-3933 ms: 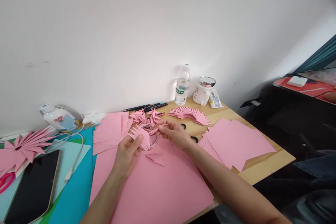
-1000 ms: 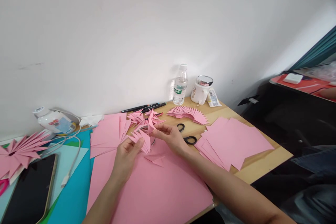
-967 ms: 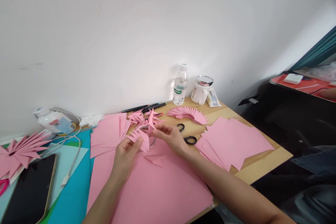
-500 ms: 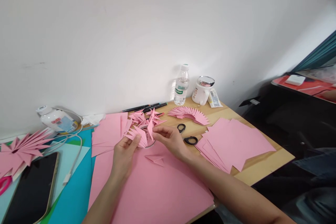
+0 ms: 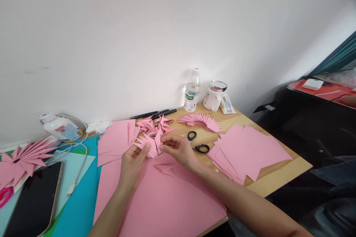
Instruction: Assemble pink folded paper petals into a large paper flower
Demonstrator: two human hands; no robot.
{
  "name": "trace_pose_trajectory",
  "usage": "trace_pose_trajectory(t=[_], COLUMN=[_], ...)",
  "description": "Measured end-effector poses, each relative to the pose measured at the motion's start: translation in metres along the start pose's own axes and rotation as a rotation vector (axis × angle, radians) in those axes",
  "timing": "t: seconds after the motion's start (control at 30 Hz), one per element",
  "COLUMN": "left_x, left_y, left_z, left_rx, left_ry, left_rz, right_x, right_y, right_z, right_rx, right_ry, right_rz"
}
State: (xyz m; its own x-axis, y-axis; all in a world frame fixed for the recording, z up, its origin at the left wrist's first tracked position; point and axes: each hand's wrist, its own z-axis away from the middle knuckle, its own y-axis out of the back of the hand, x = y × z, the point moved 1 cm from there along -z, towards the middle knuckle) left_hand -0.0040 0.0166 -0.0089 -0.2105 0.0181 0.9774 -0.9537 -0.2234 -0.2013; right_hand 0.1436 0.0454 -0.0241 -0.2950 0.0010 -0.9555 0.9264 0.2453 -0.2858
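Above a large pink sheet (image 5: pixel 167 207), my left hand (image 5: pixel 132 161) pinches a cluster of folded pink paper pieces (image 5: pixel 148 145) fanned out in points. My right hand (image 5: pixel 178 150) grips one upright folded pink paper piece (image 5: pixel 157 141) between thumb and fingers, against the right side of that cluster. A single folded pink piece (image 5: pixel 165 169) lies on the sheet just below both hands. Behind them sits a heap of loose folded pieces (image 5: pixel 164 124). Part of a round rim shows beneath the held pieces, mostly hidden.
Black-handled scissors (image 5: pixel 201 148) lie right of my right hand, near a curved pink paper fan (image 5: pixel 200 120) and pink sheets (image 5: pixel 250 152). A water bottle (image 5: pixel 192 92) and white mug (image 5: pixel 213 98) stand by the wall. Leftward are a phone (image 5: pixel 36 200) and white bottle (image 5: pixel 59 127).
My right hand has moved slightly left and down, bringing its folded piece closer against the cluster in my left hand. The left hand has barely moved.
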Motion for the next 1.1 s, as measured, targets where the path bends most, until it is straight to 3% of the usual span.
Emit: trace_pose_trajectory(t=[0.6,0.97,1.1], left_x=[0.0018,0.002,0.0036], left_y=[-0.0008,-0.0008,-0.002], left_z=[-0.0005,-0.0011,-0.001], left_rx=[0.078,0.039,-0.026], left_ry=[0.044,0.039,0.046], left_rz=[0.062,0.1,0.163], right_x=[-0.0029,-0.0027,-0.006], right_y=[-0.0005,0.0012,0.0037], right_z=[0.0004,-0.002,-0.0041], right_rx=[-0.001,-0.035,-0.066], right_ry=[-0.051,-0.081,-0.126], right_rz=[0.002,-0.066,-0.122])
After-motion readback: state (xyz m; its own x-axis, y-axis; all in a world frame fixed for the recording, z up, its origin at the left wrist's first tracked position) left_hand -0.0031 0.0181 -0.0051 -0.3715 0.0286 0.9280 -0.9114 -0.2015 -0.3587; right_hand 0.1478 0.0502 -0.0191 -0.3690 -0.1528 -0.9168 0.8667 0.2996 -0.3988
